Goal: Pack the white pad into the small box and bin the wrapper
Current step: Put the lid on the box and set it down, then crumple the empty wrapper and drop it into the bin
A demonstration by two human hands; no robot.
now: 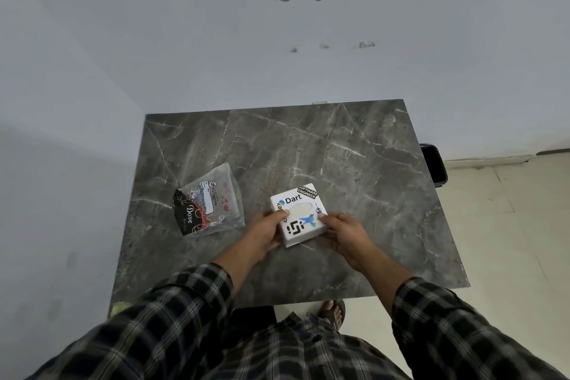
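A small white box (298,215) with stickers on its lid sits on the dark marble table (308,148) near the front. An oval opening in the lid shows something off-white (298,210) inside, probably the white pad. My left hand (264,233) grips the box's left side with the thumb on the lid. On the right side, my right hand (344,234) holds the box, its thumb resting on the lid too. The clear plastic wrapper (209,202), with black and red print, lies flat on the table to the left of the box, apart from both hands.
A black bin (435,165) stands on the floor just beyond the table's right edge. White walls close off the far side and the left. A pale tiled floor (509,225) lies to the right. My sandalled foot (333,313) shows under the table's front edge.
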